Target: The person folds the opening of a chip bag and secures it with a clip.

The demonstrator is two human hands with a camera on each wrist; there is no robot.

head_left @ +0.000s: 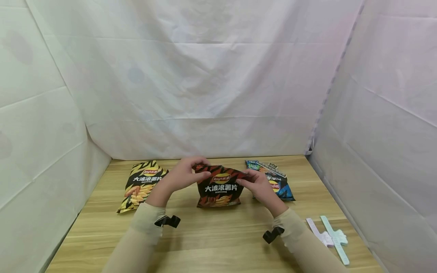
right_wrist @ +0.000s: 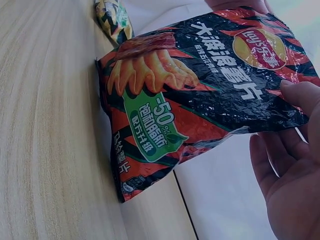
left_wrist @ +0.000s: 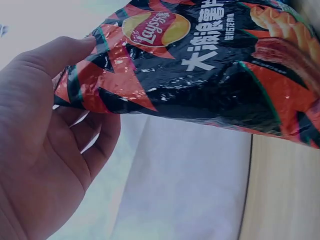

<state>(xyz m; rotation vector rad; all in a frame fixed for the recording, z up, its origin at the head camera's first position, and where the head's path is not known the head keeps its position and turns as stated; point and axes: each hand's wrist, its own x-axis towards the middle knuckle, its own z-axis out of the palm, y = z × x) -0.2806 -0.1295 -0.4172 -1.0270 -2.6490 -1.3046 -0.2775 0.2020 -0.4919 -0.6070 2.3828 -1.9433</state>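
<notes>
A red and black bag of Lay's chips (head_left: 221, 189) stands upright in the middle of the table, its printed front toward me. My left hand (head_left: 186, 174) pinches its upper left corner, thumb in front and fingers behind, as the left wrist view shows. At the upper right corner my right hand (head_left: 261, 188) pinches the bag the same way; in the right wrist view the thumb lies on the front of the chip bag (right_wrist: 200, 90). The bag's lower edge is close over the wood surface.
A yellow and black chip bag (head_left: 140, 189) lies at the left, partly behind my left forearm. At the right lies a blue chip bag (head_left: 283, 191) with a dark comb-like strip (head_left: 271, 168) on it. Purple (head_left: 321, 233) and mint (head_left: 336, 239) clips lie front right on the wooden table (head_left: 211, 242).
</notes>
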